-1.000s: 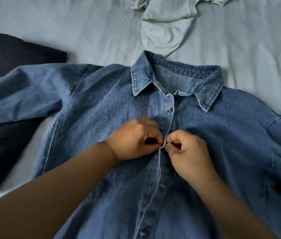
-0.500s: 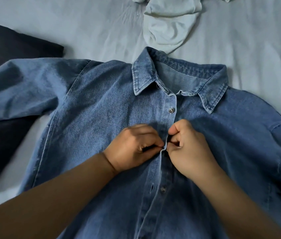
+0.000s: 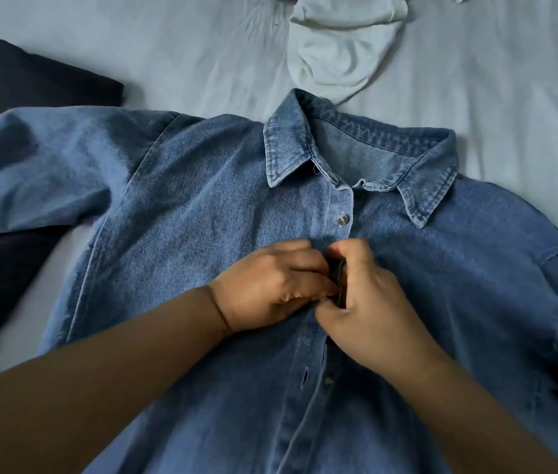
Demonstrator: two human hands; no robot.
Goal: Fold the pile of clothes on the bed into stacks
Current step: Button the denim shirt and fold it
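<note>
Here, a denim shirt lies front-up and spread across a pale blue bed sheet, collar pointing away from the camera, as a person works at its button placket. Both bare forearms reach in from the lower edge of the head view and meet at the centre of the chest. The left hand, knuckles up and fingers curled, pinches the left edge of the placket. The right hand, wrist bent inward, grips the facing edge with thumb and curled fingers, and a small fold of cloth stands up between the two hands, which touch. One fastened button shows just above the hands, below the collar; further down, a buttonhole and an unfastened button sit side by side on the open front. The shirt's left-side sleeve stretches out over a dark garment at the frame's left edge. A crumpled pale garment rests on the sheet just beyond the collar.
</note>
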